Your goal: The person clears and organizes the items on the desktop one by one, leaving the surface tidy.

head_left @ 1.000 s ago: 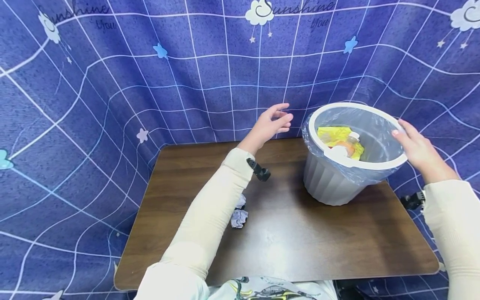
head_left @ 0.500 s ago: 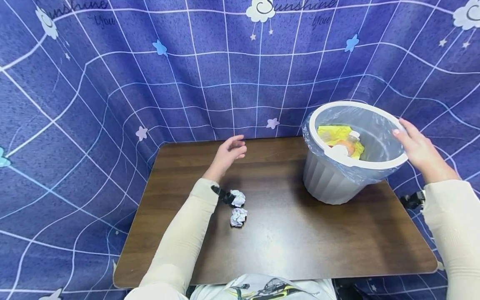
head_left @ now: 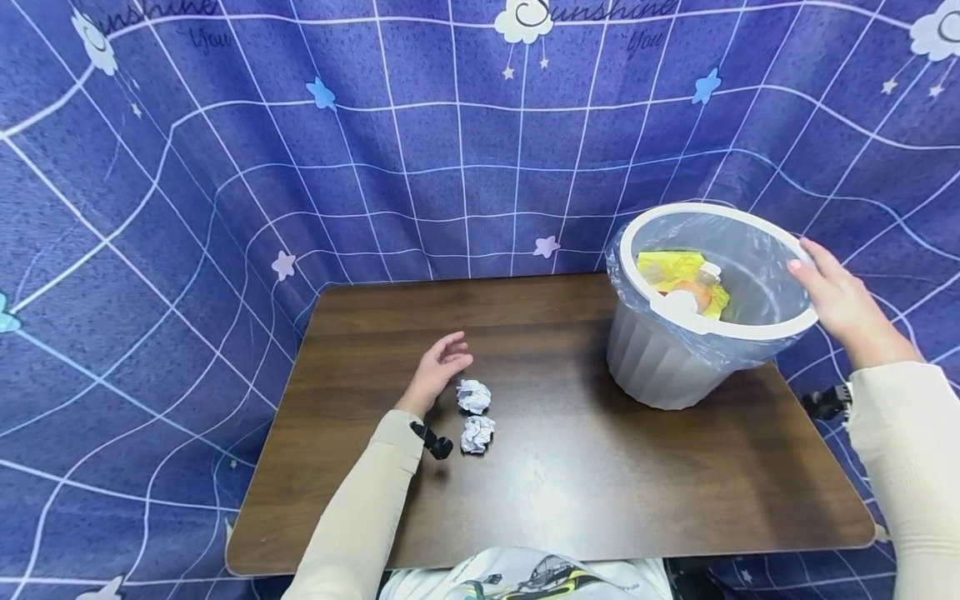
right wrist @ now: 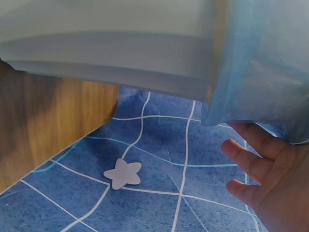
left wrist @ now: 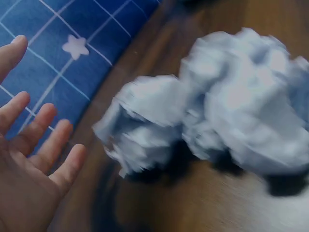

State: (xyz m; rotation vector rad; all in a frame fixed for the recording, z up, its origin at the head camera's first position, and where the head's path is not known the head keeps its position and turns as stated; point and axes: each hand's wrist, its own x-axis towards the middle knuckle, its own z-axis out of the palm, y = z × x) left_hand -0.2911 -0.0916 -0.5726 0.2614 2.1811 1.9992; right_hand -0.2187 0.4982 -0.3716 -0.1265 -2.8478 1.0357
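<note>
Two crumpled paper balls, a farther one (head_left: 474,397) and a nearer one (head_left: 477,435), lie close together on the wooden table. My left hand (head_left: 438,368) hovers just left of the farther ball with its fingers spread and nothing in them. In the left wrist view the palm faces the crumpled paper (left wrist: 145,121), with a gap between. A grey trash can (head_left: 656,358) with a white rim and a clear liner stands at the table's right side. My right hand (head_left: 847,300) grips its rim at the right, thumb over the top and fingers outside, under the liner's folded edge.
Inside the trash can lie a yellow wrapper (head_left: 667,265), a whitish bottle-like item (head_left: 707,272) and other rubbish. A blue patterned curtain (head_left: 450,150) hangs behind the brown table (head_left: 585,500). The person's body is at the near edge.
My left hand has come away from beside the trash can, moving left and nearer, down to the paper balls. My right hand has kept its place on the rim.
</note>
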